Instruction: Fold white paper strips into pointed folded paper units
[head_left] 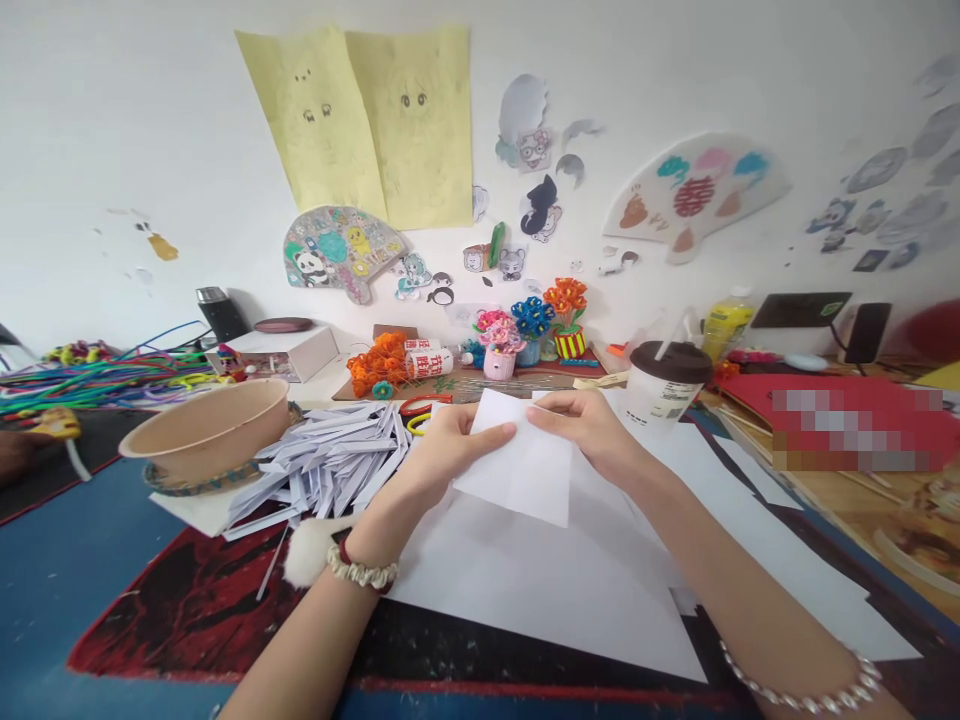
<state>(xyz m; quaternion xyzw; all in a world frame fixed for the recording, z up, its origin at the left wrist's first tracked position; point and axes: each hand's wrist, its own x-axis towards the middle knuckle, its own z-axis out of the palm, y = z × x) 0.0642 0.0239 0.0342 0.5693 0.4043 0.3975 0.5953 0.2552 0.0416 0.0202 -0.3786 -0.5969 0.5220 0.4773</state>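
A small rectangle of white paper [517, 470] is held up in front of me, tilted, above larger white sheets [555, 600]. My left hand [450, 450] grips its left edge, thumb on the front face and fingers behind. At the upper right edge, my right hand [581, 430] pinches it with thumb and fingers. To the left of my left hand lies a heap of narrow folded white paper strips [330, 465]. Red and yellow scissor-like handles [424, 410] show partly behind my left hand.
A beige bowl [202, 430] stands at left, near a glue gun [56, 425] beside another person's hand [19, 460]. A lidded drink cup [664, 385] with a straw stands at right. Craft flowers [517, 335] line the back, and a red sheet [840, 410] lies far right.
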